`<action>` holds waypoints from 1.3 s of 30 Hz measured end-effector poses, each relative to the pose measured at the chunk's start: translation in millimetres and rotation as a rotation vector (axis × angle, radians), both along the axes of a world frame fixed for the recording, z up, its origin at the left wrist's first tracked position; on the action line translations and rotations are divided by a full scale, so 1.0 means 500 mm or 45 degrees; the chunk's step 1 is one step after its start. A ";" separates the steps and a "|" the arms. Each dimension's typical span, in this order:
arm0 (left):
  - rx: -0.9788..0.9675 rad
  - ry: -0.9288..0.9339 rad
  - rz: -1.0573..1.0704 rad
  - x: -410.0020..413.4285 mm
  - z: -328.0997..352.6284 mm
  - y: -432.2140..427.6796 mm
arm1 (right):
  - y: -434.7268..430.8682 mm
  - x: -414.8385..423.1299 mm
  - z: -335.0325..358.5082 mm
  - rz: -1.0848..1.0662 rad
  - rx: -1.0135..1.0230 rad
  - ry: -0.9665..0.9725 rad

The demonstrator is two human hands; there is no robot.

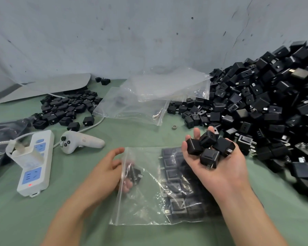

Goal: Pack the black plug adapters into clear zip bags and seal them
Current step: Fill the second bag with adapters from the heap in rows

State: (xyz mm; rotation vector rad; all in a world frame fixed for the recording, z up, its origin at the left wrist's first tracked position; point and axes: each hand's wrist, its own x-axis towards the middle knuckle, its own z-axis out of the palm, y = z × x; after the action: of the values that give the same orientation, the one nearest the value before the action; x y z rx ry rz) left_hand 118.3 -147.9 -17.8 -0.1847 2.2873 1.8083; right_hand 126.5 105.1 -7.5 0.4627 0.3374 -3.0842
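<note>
A clear zip bag [146,201] lies on the green table in front of me, its right half filled with rows of black plug adapters [178,190]. My left hand [105,173] has its fingers inside the bag's open left edge, curled round one adapter [134,173] there. My right hand [215,160] hovers palm up over the bag's right side, cupping several black adapters [210,148]. A large heap of loose adapters [267,103] fills the right side of the table.
Spare clear bags [149,96] lie at the back centre. A smaller pile of adapters [66,109] sits at the left, near a white power strip [36,166], a white handheld controller [82,142] and a dark filled bag [0,139]. A small ring [174,127] lies mid-table.
</note>
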 end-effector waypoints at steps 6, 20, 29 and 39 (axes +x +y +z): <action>0.241 -0.139 -0.241 0.013 -0.011 -0.039 | 0.010 0.001 -0.003 -0.007 -0.014 0.013; 0.097 0.034 0.435 -0.009 0.000 -0.008 | 0.008 0.005 -0.005 0.021 0.006 0.008; 0.327 -0.064 0.317 -0.022 0.012 0.023 | 0.002 -0.004 -0.007 0.024 -0.039 -0.009; 0.747 -0.232 0.196 -0.033 0.013 0.041 | 0.006 -0.009 -0.013 0.030 -0.059 -0.027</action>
State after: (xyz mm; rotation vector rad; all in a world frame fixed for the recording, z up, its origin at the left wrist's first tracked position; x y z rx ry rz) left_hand 101.5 -127.4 -11.3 -0.4091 1.5764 2.3382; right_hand 121.9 107.9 -14.2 0.4859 0.2687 -3.0544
